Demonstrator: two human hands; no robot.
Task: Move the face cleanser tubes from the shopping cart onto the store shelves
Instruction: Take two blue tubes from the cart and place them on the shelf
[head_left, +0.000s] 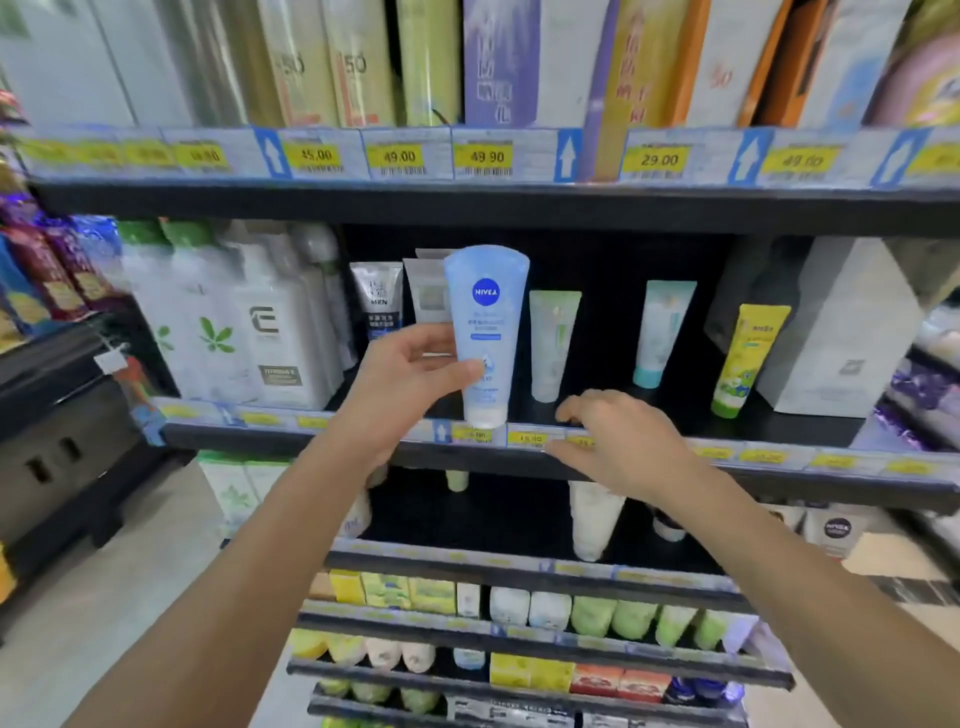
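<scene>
Here left hand (410, 374) has its grip closed on a light-blue Nivea cleanser tube (485, 332), thumb across the front, cap down, tube upright just above the front edge of the middle shelf (779, 431). Right hand (618, 441) holds nothing, fingers loosely curled over that edge by the price tags (530, 438). Pale green tube (551, 345) stands just right of it; teal tube (662, 332) and yellow tube (748, 358) farther right.

Nivea tube (485, 332) left of standing tube (553, 345) — both above shelf (779, 423)
</scene>
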